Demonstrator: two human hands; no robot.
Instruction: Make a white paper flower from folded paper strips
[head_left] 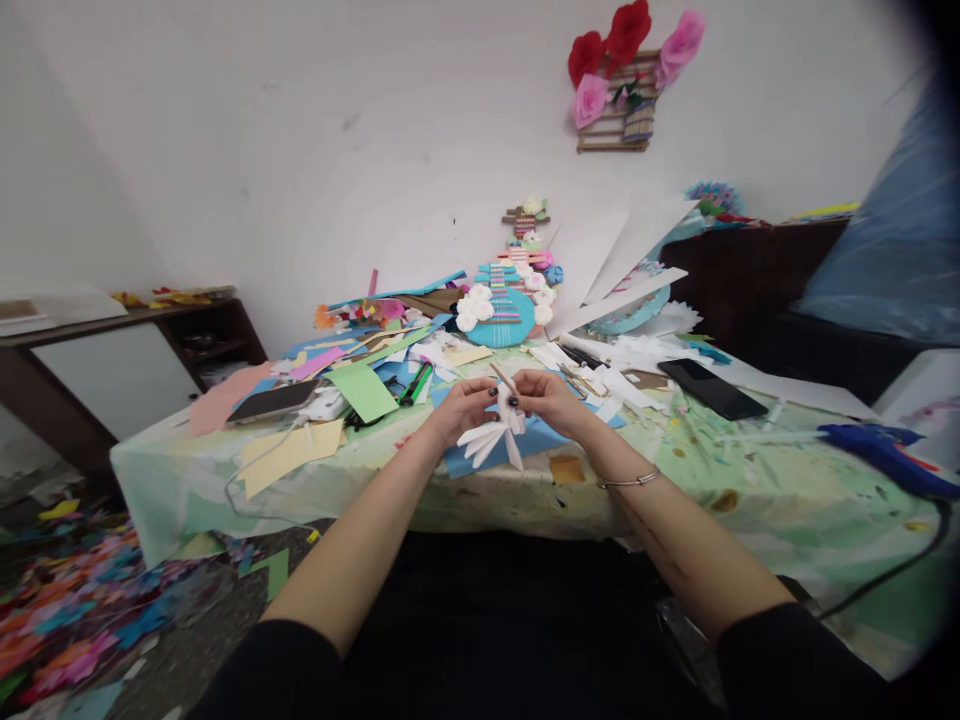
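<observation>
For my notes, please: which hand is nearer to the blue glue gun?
Right: the right hand is left of the glue gun; the left hand is farther left.

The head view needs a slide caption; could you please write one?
Left hand and right hand hold a fringed white piece and a thin stick over a cluttered table.

Single head-worn view, facing forward and down, table [795, 490] close below, wall [300, 150] beyond
</observation>
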